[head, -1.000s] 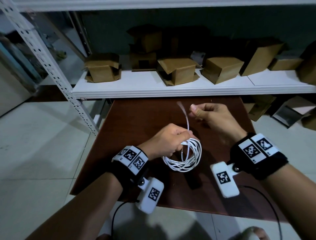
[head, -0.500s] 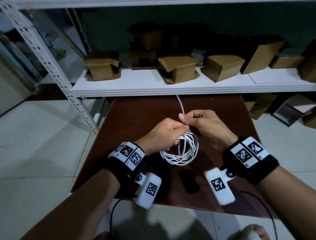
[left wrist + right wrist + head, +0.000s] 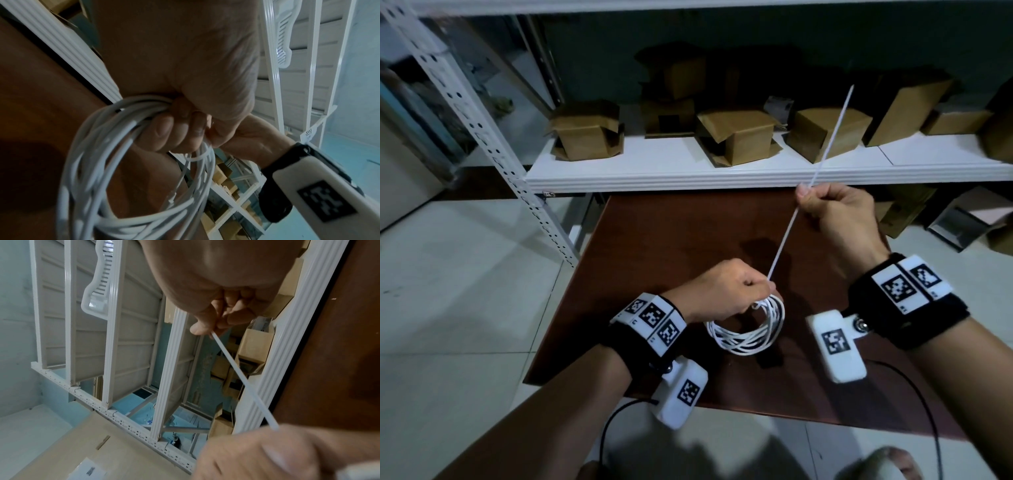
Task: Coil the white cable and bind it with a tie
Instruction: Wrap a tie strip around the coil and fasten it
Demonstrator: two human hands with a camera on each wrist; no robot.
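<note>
A white cable (image 3: 748, 329) (image 3: 98, 170), wound into a coil of several loops, hangs from my left hand (image 3: 722, 294) (image 3: 180, 113) just above the dark brown table (image 3: 671, 246). That hand's curled fingers grip the bundle at its top. A thin white tie (image 3: 822, 171) (image 3: 244, 381) runs straight and taut from the left hand up and to the right. My right hand (image 3: 832, 209) (image 3: 218, 311) pinches the tie partway along it, between thumb and fingers, and the free end sticks out beyond toward the shelf. The tie's loop round the coil (image 3: 197, 158) shows by the left fingers.
A white shelf board (image 3: 756, 164) behind the table carries several cardboard boxes (image 3: 589, 133). A perforated white shelf post (image 3: 482, 137) slants at the left. More boxes (image 3: 962, 222) lie on the tiled floor at the right. A black lead (image 3: 928, 411) trails from the right wrist.
My right hand has pulled away from the left, up and to the right, drawing the tie out straight and long. The left hand has kept its grip on the coil and sunk slightly.
</note>
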